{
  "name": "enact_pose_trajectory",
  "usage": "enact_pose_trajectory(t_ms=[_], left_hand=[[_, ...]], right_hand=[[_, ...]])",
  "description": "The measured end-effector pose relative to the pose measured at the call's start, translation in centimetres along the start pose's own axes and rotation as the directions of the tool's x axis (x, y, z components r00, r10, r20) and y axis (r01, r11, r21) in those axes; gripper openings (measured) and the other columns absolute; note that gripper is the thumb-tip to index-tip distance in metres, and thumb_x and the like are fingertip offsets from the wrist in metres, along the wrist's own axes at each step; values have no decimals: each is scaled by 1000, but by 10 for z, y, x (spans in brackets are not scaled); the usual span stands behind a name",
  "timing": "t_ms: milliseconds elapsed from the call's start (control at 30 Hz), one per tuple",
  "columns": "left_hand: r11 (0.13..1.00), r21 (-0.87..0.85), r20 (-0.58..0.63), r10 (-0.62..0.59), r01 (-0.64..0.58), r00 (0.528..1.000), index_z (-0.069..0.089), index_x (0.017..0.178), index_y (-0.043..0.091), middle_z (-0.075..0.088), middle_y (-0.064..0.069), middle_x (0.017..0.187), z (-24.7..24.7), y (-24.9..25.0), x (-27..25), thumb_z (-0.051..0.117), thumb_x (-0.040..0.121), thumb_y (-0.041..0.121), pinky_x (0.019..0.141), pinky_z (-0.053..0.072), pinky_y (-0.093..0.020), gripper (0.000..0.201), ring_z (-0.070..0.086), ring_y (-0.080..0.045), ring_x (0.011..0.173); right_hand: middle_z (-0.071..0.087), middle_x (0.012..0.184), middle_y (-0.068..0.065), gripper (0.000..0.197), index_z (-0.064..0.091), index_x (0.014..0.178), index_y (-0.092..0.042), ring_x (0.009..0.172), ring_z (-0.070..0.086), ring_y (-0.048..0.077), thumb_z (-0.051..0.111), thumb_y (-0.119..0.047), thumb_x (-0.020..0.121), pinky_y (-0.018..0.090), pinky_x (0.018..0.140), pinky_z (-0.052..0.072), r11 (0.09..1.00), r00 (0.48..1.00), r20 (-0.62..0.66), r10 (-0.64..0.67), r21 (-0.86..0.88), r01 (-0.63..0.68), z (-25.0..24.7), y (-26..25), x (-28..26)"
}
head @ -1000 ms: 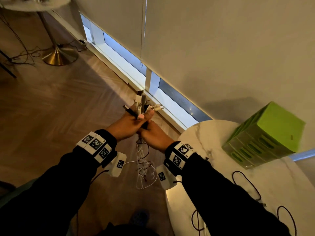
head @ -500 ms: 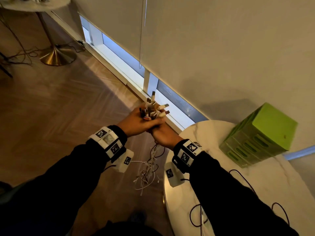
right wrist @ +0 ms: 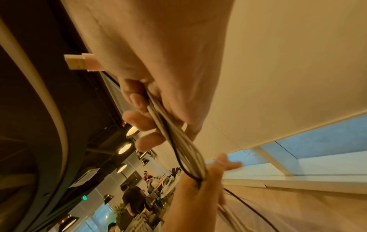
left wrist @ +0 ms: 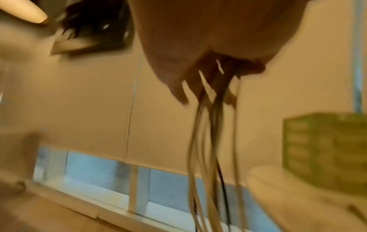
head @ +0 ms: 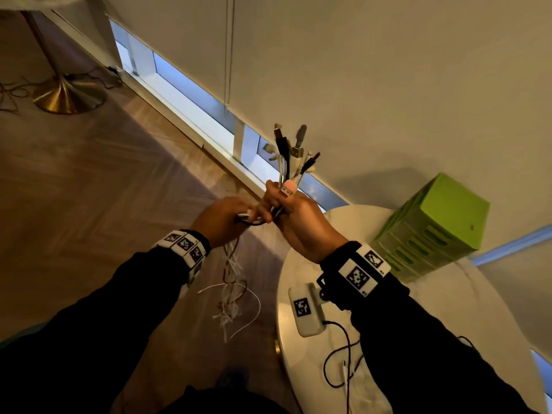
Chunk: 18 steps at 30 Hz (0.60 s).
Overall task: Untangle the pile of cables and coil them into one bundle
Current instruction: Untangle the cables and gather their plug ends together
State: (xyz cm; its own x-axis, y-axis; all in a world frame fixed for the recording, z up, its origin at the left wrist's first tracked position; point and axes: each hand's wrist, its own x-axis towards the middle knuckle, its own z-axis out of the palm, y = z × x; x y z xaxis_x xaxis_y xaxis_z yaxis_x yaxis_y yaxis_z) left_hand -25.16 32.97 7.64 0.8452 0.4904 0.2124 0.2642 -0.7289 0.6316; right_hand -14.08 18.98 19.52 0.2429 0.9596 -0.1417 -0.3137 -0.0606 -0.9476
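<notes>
the cables (head: 286, 171) are bunched in the right hand (head: 301, 222), fingers curled tight round them, plug ends fanning up above that grip and a pink usb plug (head: 288, 188) poking out right at the knuckles. just left of it the left hand (head: 221, 219) has its fingers wrapped round the same strands, and from that grip the loose tails (head: 231, 294) hang straight down in a messy white and dark tangle over the floor (head: 89, 210).

nothing sits between the two hands except the short run of cable. right of and below the right grip is the round marble bench (head: 466, 324), with a green slotted crate (head: 433, 231) on its far side and a thin black cord (head: 337, 363) plus a white one trailing over the near part. behind the plug ends there's a pale roller blind (head: 358, 70) with a strip of window (head: 185, 85) under it. far up-left of the grips, a brass table base (head: 67, 95) stands on the wood floor with thin wires around it.
</notes>
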Motion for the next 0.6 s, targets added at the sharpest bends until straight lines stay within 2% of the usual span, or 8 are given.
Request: enact_pose_trajectory(t_ms=[67,100,167,267,333,400,500,600], left_hand=[[996,-28,-184,-89,85,979,65,102,18,71,-3,96,4,3,-5,67,94,20,71,51,-28,8,69,-27,87],[974,-135,-97,-198,184,975,60,104,16,70,-2,90,9,8,-6,65,96,22,66,52,-28,11,70,-27,83],[879,-325,310,-250,349,918,56,107,19,72,-5,87,22,23,-11,64,98,30,69,60,-33,17,73,-23,77],[835,-408,630,-37,370,776,53,124,16,71,-3,114,26,36,-15,77,85,42,97,56,-41,52,70,-12,103],[754,-554,588,55,353,807,44,139,23,60,5,135,18,41,-18,74,69,72,110,46,-35,91,58,-7,125],[578,-737,473,70,351,878,44,140,27,55,6,141,12,51,-14,64,67,84,113,40,-33,95,52,-8,132],[441,-855,383,183,272,905,39,142,8,64,4,128,18,72,0,57,87,69,101,46,-34,84,60,-15,120],[447,-856,379,201,259,903,34,146,-2,64,3,95,25,95,15,48,99,49,79,49,-22,70,63,-4,88]], right_hand=[[37,56,1,42,37,67,-15,57,47,20,31,-11,109,28,73,48,997,995,-74,-72,19,74,1,-1,0],[32,58,1,39,36,70,-15,56,37,21,35,-15,109,31,74,46,994,989,-121,-85,59,93,1,-1,2],[25,61,-3,35,37,73,-19,55,23,16,41,-20,108,34,67,37,992,976,-207,-62,94,83,-3,3,5],[19,62,-4,41,33,67,-22,52,17,13,43,-22,107,36,62,18,1000,960,-278,-15,0,16,-18,7,3],[17,64,-2,41,32,66,-24,53,15,14,45,-19,104,30,57,19,997,962,-274,2,-75,-23,-29,8,-2],[17,65,7,39,40,65,-25,55,18,18,47,-15,102,26,51,23,990,965,-262,4,-135,-40,-36,11,-9],[33,67,16,29,60,74,-20,58,31,26,49,-15,101,29,53,29,970,967,-252,38,-223,-96,-42,17,-20],[27,62,-2,28,44,77,-17,50,25,10,42,-10,104,26,51,23,965,972,-225,63,-234,-117,-49,26,-34]])
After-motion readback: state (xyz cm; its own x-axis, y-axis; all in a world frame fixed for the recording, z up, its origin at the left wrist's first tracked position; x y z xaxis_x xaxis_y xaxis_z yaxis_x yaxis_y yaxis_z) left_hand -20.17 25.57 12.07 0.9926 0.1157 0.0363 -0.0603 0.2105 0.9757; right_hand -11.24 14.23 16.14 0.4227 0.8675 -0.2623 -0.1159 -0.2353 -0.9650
